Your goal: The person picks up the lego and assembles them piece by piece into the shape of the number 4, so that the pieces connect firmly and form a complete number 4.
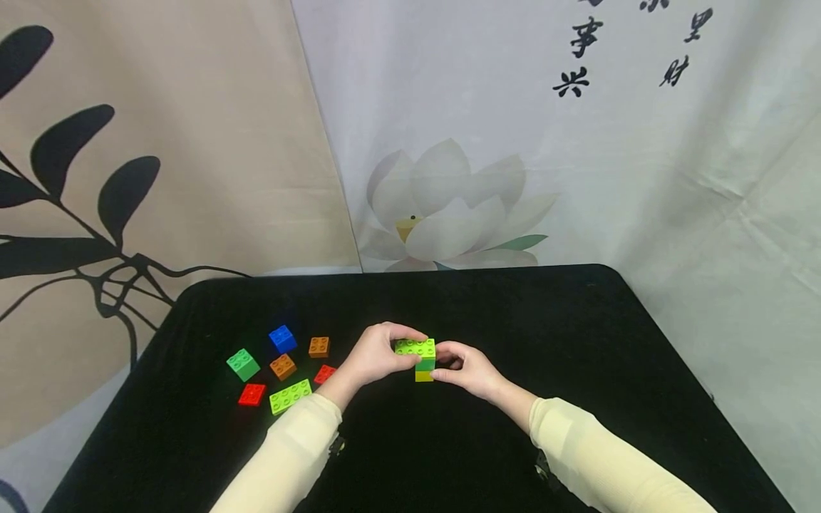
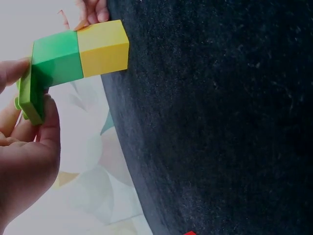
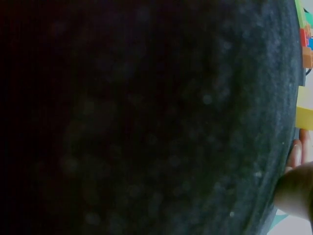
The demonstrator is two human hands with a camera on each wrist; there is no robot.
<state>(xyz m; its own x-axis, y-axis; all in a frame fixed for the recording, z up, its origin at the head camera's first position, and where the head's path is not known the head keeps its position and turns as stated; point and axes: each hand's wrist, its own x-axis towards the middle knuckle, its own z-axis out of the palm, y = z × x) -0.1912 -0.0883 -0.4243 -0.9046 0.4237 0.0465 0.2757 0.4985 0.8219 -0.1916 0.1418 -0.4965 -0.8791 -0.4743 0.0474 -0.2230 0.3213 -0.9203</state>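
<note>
A small stack of toy building bricks stands upright between the hands. It has a lime green brick [image 1: 415, 348] across the top, a green brick [image 2: 57, 58] under it and a yellow brick [image 2: 104, 49] at the bottom. The lime brick juts out to the left past the green one. My left hand [image 1: 380, 350] pinches that overhanging part, thumb in front and fingers behind. From the right, my right hand [image 1: 471, 370] holds the lower stack, its thumb at the edge near the green and yellow seam. Its other fingers are partly hidden.
Left of the stack, on the black table [image 1: 513, 313], lie a blue brick [image 1: 283, 339], a green brick [image 1: 243, 365], two orange bricks [image 1: 283, 367], two red bricks [image 1: 252, 395] and a long lime brick [image 1: 290, 397]. A printed curtain [image 1: 449, 85] hangs behind the table.
</note>
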